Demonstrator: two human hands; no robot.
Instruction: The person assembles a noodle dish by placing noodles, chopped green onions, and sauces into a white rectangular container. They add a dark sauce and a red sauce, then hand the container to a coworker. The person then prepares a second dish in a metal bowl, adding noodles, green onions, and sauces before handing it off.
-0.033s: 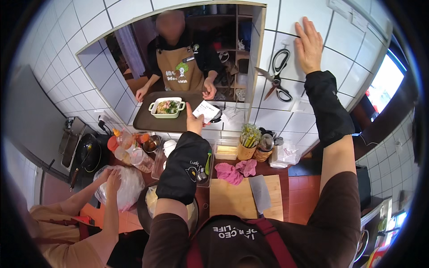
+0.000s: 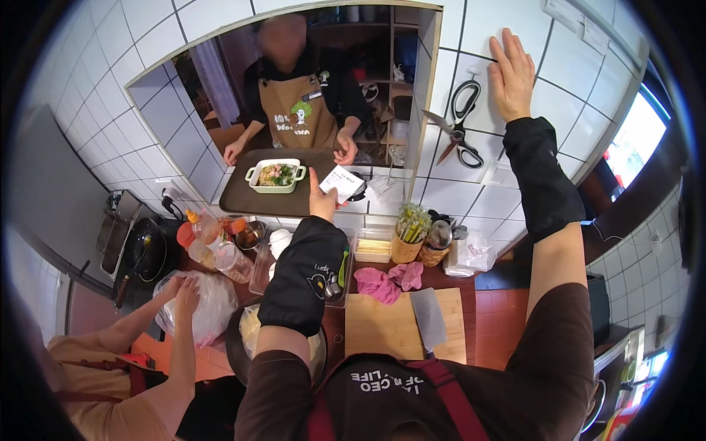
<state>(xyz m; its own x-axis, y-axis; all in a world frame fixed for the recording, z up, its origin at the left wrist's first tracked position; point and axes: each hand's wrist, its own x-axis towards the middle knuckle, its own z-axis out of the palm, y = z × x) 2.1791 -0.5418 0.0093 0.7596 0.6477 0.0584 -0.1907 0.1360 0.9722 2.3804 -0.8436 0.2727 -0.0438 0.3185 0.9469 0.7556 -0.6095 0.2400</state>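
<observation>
LEFT: your left hand (image 2: 321, 197) pinches the small white paper slip (image 2: 343, 181) at the far serving hatch, just right of the white rectangular ceramic dish (image 2: 276, 175) on the dark brown tray (image 2: 243, 198) | RIGHT: your right hand (image 2: 512, 75) is spread flat, empty, on the white tiled wall (image 2: 566, 103), seemingly bracing your reach | 1 pair of black scissors (image 2: 460, 123) hangs left of it.

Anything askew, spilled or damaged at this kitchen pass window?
Nothing spilled or broken. The cleaver lies askew on the cutting board, and a crumpled pink cloth sits bunched beside it. The scissors hang open on the tiled wall.

white paper slip (image 2: 343, 181) at tray edge, in left hand (image 2: 321, 200) | white notices (image 2: 581, 23) on tiled wall, upper right
</observation>
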